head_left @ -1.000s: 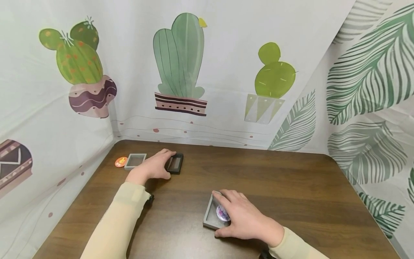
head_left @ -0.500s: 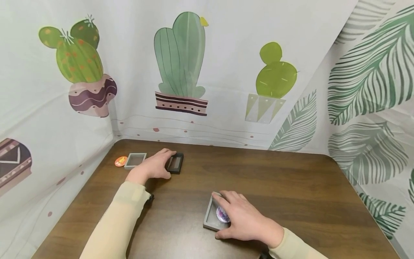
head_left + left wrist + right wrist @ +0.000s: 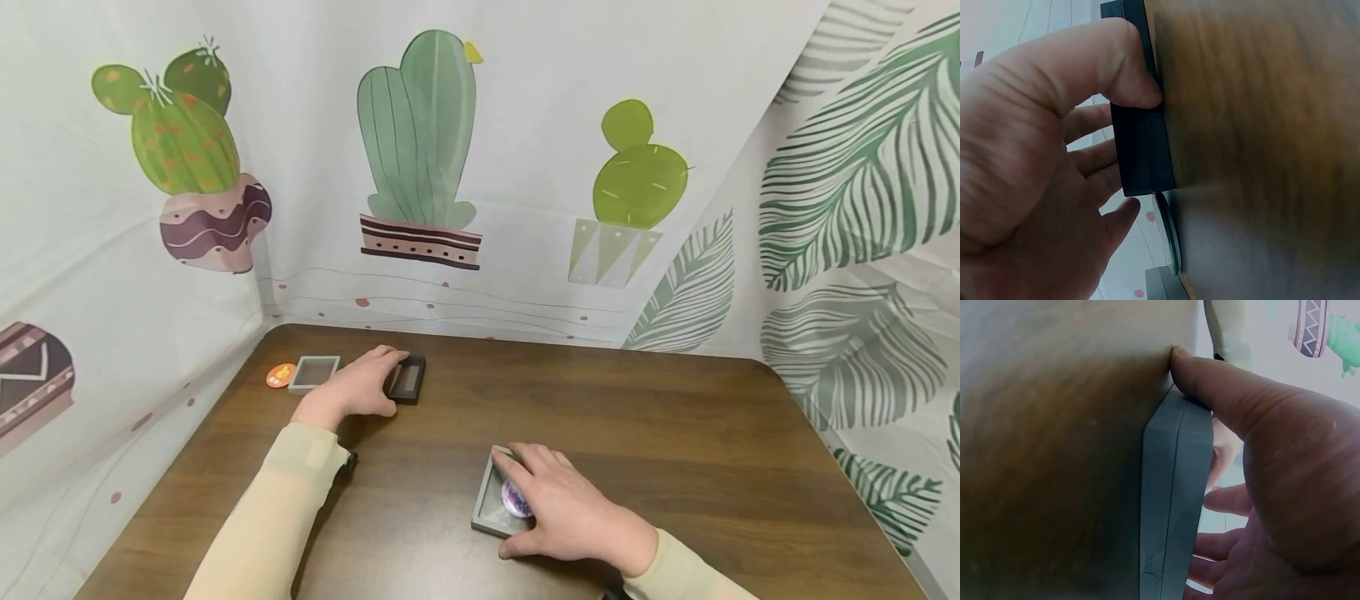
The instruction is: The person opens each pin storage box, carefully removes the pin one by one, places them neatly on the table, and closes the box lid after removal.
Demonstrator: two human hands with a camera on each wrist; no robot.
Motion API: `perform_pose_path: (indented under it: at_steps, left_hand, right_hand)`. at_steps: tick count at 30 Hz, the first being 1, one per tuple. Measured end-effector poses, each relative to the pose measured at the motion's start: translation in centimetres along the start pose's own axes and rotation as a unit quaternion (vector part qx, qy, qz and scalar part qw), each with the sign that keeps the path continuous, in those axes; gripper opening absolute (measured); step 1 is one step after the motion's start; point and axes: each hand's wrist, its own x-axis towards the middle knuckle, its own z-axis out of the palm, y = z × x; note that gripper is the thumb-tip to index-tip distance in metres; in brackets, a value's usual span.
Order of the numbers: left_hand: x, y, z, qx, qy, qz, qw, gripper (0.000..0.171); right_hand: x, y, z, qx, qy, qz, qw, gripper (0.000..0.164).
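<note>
At the back left of the table, my left hand point(image 3: 358, 387) grips a small black display frame point(image 3: 407, 381) with a see-through middle. In the left wrist view the thumb presses one side of the black frame point(image 3: 1141, 150), while other fingers reach round its far side. My right hand point(image 3: 566, 502) spans a grey square display frame point(image 3: 489, 504), thumb at its near corner and fingers over the far edge. A round purple badge point(image 3: 515, 498) shows inside that frame, partly covered by the hand. The right wrist view shows a seam along the grey frame's side point(image 3: 1169, 500).
A light grey frame point(image 3: 315, 372) lies behind the left wrist, with a round orange badge point(image 3: 281, 375) at its left. In the left wrist view a thin green-edged disc point(image 3: 1169, 234) lies just past the black frame. Printed curtains point(image 3: 525, 250) enclose the brown table point(image 3: 600, 400).
</note>
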Motion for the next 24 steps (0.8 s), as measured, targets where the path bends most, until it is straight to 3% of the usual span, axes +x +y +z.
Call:
perform_pose_path:
  at_steps: [14, 24]
  left_hand:
    - [0.0, 0.2, 0.0, 0.007, 0.000, -0.006, 1.0000, 0.100]
    - [-0.2, 1.9, -0.6, -0.007, -0.005, -0.022, 0.9997, 0.126]
  right_hand:
    - [0.0, 0.1, 0.2, -0.005, 0.003, -0.007, 1.000, 0.115]
    - [0.0, 0.0, 0.1, -0.007, 0.002, -0.007, 1.000, 0.114]
